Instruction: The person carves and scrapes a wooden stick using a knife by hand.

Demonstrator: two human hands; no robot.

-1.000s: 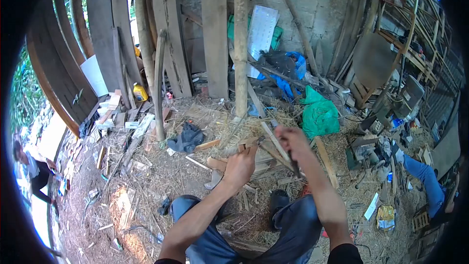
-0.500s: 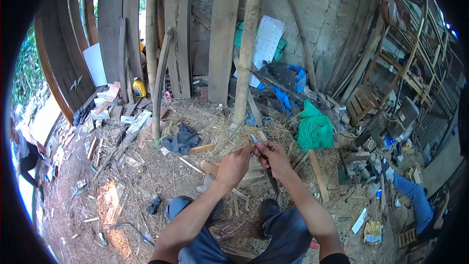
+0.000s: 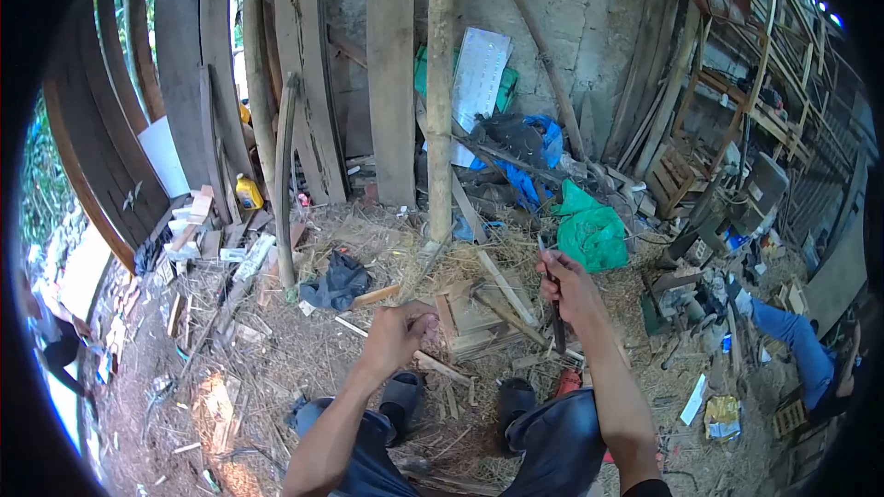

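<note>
My right hand is closed around a slim dark tool, held nearly upright. A thin narrow end shows above the fingers and the dark lower part hangs below the palm; its exact kind is unclear. Well to the left, my left hand has its fingers curled inward, and whatever they may hold is too small to make out. Between and below the hands, flat wooden boards lie on the straw-covered ground. A long wooden strip slants beside them.
A green plastic sack lies beyond my right hand, a black plastic bag beyond my left. A wooden post stands ahead. A yellow bottle sits at back left. Parts of other people show at both sides, including a jeans-covered leg.
My hands were together at the tool and are now apart. The right hand has moved right with the tool, now more upright; the left has moved left and down. The view has shifted slightly.
</note>
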